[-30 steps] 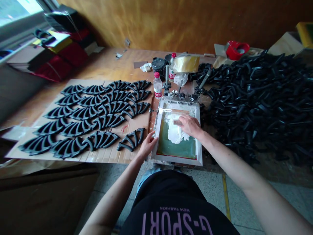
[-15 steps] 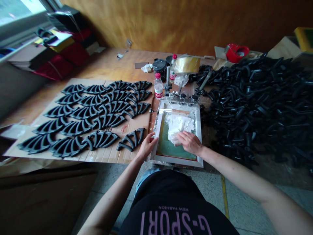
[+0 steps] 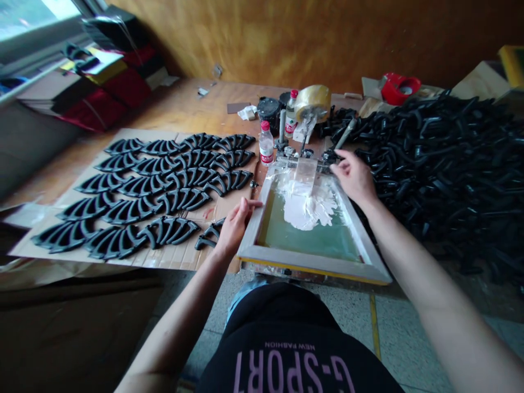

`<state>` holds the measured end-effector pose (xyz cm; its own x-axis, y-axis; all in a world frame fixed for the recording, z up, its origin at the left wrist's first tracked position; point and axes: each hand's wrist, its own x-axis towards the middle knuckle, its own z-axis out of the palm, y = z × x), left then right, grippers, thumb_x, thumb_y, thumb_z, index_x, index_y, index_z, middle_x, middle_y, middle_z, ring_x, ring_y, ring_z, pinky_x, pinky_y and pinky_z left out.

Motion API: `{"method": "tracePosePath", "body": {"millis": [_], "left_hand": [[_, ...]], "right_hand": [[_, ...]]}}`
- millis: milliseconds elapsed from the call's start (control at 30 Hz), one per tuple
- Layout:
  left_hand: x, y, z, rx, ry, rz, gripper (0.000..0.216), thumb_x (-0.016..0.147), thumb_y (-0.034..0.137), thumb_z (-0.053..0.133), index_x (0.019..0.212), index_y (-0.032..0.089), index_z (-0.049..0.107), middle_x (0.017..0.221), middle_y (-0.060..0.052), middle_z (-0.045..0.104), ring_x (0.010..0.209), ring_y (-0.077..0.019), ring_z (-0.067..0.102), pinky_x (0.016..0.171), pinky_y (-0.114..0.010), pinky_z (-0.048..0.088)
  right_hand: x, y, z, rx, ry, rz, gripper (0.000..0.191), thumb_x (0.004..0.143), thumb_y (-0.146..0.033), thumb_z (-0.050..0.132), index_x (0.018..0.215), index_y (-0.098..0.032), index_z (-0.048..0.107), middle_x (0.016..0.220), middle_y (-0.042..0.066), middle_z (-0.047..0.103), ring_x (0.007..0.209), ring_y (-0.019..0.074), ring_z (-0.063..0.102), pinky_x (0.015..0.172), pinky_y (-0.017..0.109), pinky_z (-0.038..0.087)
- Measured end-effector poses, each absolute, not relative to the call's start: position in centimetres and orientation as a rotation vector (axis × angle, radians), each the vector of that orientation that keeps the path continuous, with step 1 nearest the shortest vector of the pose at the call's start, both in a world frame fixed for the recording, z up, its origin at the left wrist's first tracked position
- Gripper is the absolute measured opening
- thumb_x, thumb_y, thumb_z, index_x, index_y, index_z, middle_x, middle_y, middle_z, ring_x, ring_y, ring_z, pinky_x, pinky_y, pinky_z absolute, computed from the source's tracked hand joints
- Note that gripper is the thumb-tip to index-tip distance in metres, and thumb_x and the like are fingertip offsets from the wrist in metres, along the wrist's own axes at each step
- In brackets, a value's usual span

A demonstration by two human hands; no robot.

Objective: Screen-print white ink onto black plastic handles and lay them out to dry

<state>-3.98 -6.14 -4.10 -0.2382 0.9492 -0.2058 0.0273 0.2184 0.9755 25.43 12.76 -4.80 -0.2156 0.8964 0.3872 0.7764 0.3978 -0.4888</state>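
The screen frame lies before the worker, between laid-out and heaped pieces, its near end apparently raised. Left hand: fingers at the frame's left edge; whether they grip cannot be told. Right hand: loosely spread, holding nothing visible, above the right side. White paste covers the mesh's middle; a scraper rests at the far end. Progress: black pieces fill several rows on cardboard; a larger heap remains unarranged.

A grey screen frame is tilted, near edge raised; its green mesh is smeared with white paste, a flat scraper set at the far end
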Motion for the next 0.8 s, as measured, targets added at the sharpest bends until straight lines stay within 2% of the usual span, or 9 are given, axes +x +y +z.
{"method": "tracePosePath", "body": {"millis": [67, 133, 233, 300, 400, 567, 633, 733, 800], "left_hand": [[-3.3, -4.4, -1.8, 0.975, 1.447, 1.38, 0.055, 0.092, 0.064, 0.037, 0.095, 0.018, 0.068, 0.075, -0.003, 0.062, 0.059, -0.0118, 0.055, 0.051, -0.023, 0.043], [-2.6, -2.2, 0.1, 0.99, 1.34, 1.542, 0.052, 0.093, 0.062, 0.037, 0.1, 0.019, 0.065, 0.083, -0.004, 0.063, 0.066, -0.0124, 0.059, 0.054, -0.023, 0.046], [-1.9, 0.8, 1.5, 0.994, 1.224, 1.595, 0.053, 0.094, 0.062, 0.035, 0.112, 0.019, 0.06, 0.082, -0.004, 0.064, 0.073, -0.014, 0.065, 0.056, -0.022, 0.048], [-1.4, 1.4, 1.3, 0.968, 1.212, 1.625, 0.054, 0.094, 0.061, 0.034, 0.119, 0.02, 0.057, 0.083, -0.005, 0.066, 0.077, -0.0142, 0.066, 0.058, -0.022, 0.049], [-0.1, -0.8, -1.2, 0.826, 1.245, 1.584, 0.055, 0.091, 0.063, 0.04, 0.122, 0.02, 0.054, 0.089, -0.007, 0.069, 0.077, -0.0146, 0.066, 0.058, -0.022, 0.05], [2.8, -8.7, -7.7, 0.57, 1.186, 0.858, 0.068, 0.072, 0.07, 0.063, 0.113, 0.017, 0.061, 0.108, -0.018, 0.069, 0.082, -0.0252, 0.068, 0.053, -0.029, 0.053], [3.1, -10.8, -9.5, 0.44, 1.226, 0.955, 0.062, 0.074, 0.071, 0.06, 0.106, 0.019, 0.062, 0.111, -0.016, 0.068, 0.086, -0.0246, 0.068, 0.056, -0.029, 0.054], [0.6, -12.7, -11.2, 0.281, 1.401, 1.239, 0.052, 0.077, 0.069, 0.057, 0.087, 0.018, 0.056, 0.085, -0.007, 0.067, 0.075, -0.0184, 0.066, 0.056, -0.025, 0.053], [-2.8, -14.1, -12.5, 0.212, 1.543, 1.332, 0.05, 0.076, 0.067, 0.059, 0.085, 0.019, 0.051, 0.077, -0.003, 0.063, 0.065, -0.0158, 0.063, 0.052, -0.024, 0.051]], "right_hand": [[28.4, 13.0, -6.3, -1.55, -1.91, 0.28, 0.039, 0.092, -0.039, 0.047, 0.12, -0.016, 0.06, 0.09, 0.007, 0.066, 0.077, 0.02, 0.06, 0.077, 0.036, 0.049], [29.9, 11.7, -8.8, -1.662, -1.935, 0.362, 0.034, 0.092, -0.042, 0.045, 0.107, -0.018, 0.064, 0.087, 0.007, 0.066, 0.078, 0.0207, 0.06, 0.075, 0.036, 0.05], [28.6, 7.4, -12.7, -1.635, -2.169, 0.494, 0.028, 0.085, -0.047, 0.057, 0.083, -0.02, 0.065, 0.083, 0.005, 0.065, 0.077, 0.0211, 0.06, 0.073, 0.034, 0.05], [26.5, 4.5, -14.5, -1.532, -2.402, 0.468, 0.025, 0.084, -0.044, 0.062, 0.078, -0.02, 0.062, 0.089, 0.008, 0.064, 0.086, 0.0234, 0.06, 0.079, 0.035, 0.049], [24.0, 1.9, -15.0, -1.513, -2.62, 0.361, 0.015, 0.09, -0.032, 0.057, 0.082, -0.019, 0.058, 0.095, 0.013, 0.065, 0.095, 0.0266, 0.059, 0.084, 0.037, 0.045], [19.9, -0.4, -12.4, -1.537, -2.573, 0.363, 0.017, 0.096, -0.031, 0.047, 0.087, -0.02, 0.054, 0.082, 0.011, 0.065, 0.083, 0.0271, 0.059, 0.075, 0.036, 0.043], [16.9, -2.3, -11.4, -1.298, -2.609, 0.34, 0.018, 0.097, -0.03, 0.044, 0.086, -0.021, 0.055, 0.084, 0.011, 0.064, 0.087, 0.0284, 0.057, 0.079, 0.039, 0.043], [11.4, -5.1, -10.5, -0.902, -2.723, 0.391, 0.019, 0.097, -0.024, 0.042, 0.087, -0.021, 0.058, 0.089, 0.011, 0.063, 0.091, 0.0277, 0.055, 0.082, 0.039, 0.042], [7.9, -5.9, -10.7, -0.728, -2.763, 0.489, 0.017, 0.097, -0.028, 0.045, 0.093, -0.021, 0.061, 0.095, 0.01, 0.064, 0.093, 0.0266, 0.055, 0.083, 0.038, 0.043]]}}
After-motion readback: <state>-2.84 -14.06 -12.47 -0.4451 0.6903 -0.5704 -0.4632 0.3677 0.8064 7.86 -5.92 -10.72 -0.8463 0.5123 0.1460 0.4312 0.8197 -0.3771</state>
